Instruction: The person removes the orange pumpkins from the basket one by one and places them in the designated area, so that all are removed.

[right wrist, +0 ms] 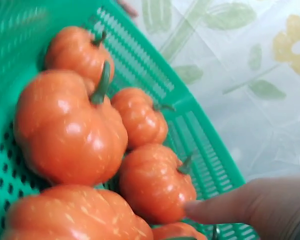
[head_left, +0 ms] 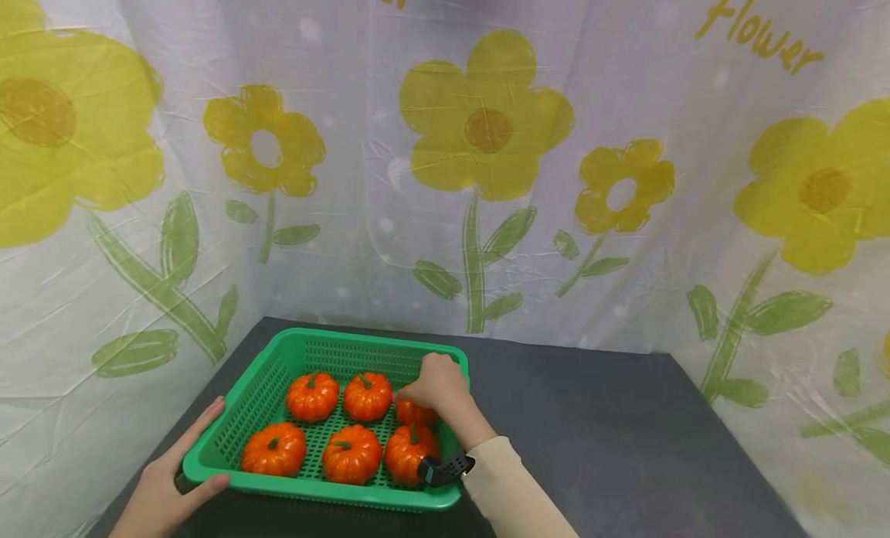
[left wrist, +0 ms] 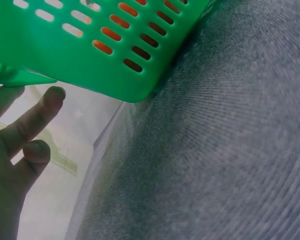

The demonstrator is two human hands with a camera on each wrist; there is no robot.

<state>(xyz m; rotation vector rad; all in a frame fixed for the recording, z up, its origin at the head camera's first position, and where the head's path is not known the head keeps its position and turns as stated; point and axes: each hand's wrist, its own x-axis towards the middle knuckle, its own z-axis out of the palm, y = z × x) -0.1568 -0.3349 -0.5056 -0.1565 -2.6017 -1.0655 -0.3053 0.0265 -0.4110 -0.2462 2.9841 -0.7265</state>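
Note:
A green plastic basket (head_left: 327, 488) holds several orange toy pumpkins (head_left: 313, 397) with green stems, set in two rows. My right hand (head_left: 445, 391) reaches over its right side and grips the back-right pumpkin (head_left: 415, 414); the thumb lies at its left side and the other fingers are hidden. In the right wrist view the thumb (right wrist: 215, 207) also comes close to a neighbouring pumpkin (right wrist: 157, 182). My left hand (head_left: 163, 480) rests against the basket's front-left corner, thumb by the front rim. The left wrist view has its extended fingers (left wrist: 32, 122) just under the rim.
The basket stands on the left part of a dark grey table (head_left: 570, 430). A pale cloth (head_left: 361, 291) printed with yellow flowers hangs behind and along both sides. A black watch (head_left: 447, 470) on my right wrist hangs over the front-right pumpkin (head_left: 410, 453).

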